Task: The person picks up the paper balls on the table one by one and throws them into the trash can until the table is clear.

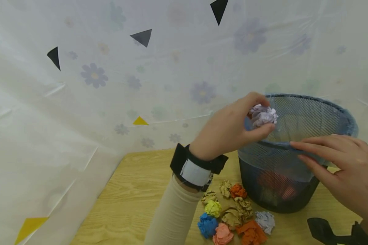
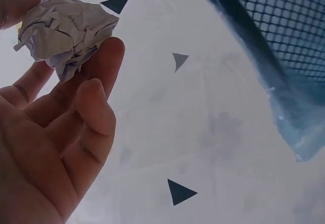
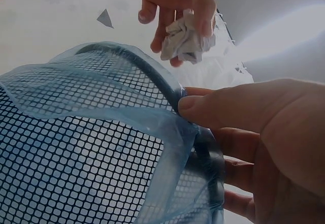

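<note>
My left hand (image 1: pixel 228 127) grips a crumpled white paper ball (image 1: pixel 265 116) between thumb and fingers, over the near left rim of a dark mesh wastebasket (image 1: pixel 251 178). In the left wrist view the paper ball (image 2: pixel 68 33) sits at the fingertips, apart from the basket. A translucent blue bin liner (image 3: pixel 114 113) is folded over the basket's rim. My right hand (image 1: pixel 346 163) pinches the lined rim at the near right, the thumb on one side and the fingers on the other. Something reddish shows through the basket's lower wall.
On the wooden table (image 1: pixel 132 190), several crumpled paper balls lie left of and in front of the basket, among them a blue one (image 1: pixel 207 225), a yellow one (image 1: pixel 213 208), an orange one (image 1: pixel 252 233) and a white one (image 1: pixel 265 222). A flowered sheet (image 1: pixel 171 68) hangs behind.
</note>
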Tool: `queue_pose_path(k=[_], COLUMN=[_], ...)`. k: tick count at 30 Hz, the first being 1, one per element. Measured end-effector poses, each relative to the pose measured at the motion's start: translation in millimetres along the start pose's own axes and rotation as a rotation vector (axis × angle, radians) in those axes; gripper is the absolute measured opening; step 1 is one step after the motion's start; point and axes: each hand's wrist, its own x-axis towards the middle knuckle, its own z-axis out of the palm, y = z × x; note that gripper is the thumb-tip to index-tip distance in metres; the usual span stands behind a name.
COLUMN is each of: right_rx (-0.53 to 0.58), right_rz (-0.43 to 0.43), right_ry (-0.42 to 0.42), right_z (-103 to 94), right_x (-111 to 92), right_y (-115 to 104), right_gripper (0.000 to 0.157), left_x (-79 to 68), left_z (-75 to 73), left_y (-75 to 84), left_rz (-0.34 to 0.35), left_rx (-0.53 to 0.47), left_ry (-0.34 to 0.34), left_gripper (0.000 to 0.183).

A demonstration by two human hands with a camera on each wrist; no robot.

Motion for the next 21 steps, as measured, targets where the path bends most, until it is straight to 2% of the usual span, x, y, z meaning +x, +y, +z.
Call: queue_pose_path(k=[5,11,16,21], right_rx=[-0.01,-0.02,-0.016,-0.01], right_rz=[0.011,0.021,0.005,-0.005], right_ry=[-0.011,-0.006,0.007,0.014], right_z=[-1.2,-0.8,-0.1,1.2], right_x=[0.4,-1.5,-1.9,-0.4], right_y=[-0.6,-1.2,-1.1,-2.9], right_gripper=[0.064,0.065,0.065,0.064], left_x=[32.3,67.9,85.9,96.5], left_z=[-3.8,-0.9,4.5,7.9], left_y=[3.5,8.7,13.0,15.3], left_rz=[-0.021,-0.048,-0.084,-0.117], left_rx=[-0.029,0.014,0.045,0.064], left_ry=[-0.089,-0.174,-0.228,-0.285], left_gripper=[0.041,0.042,0.042,0.047])
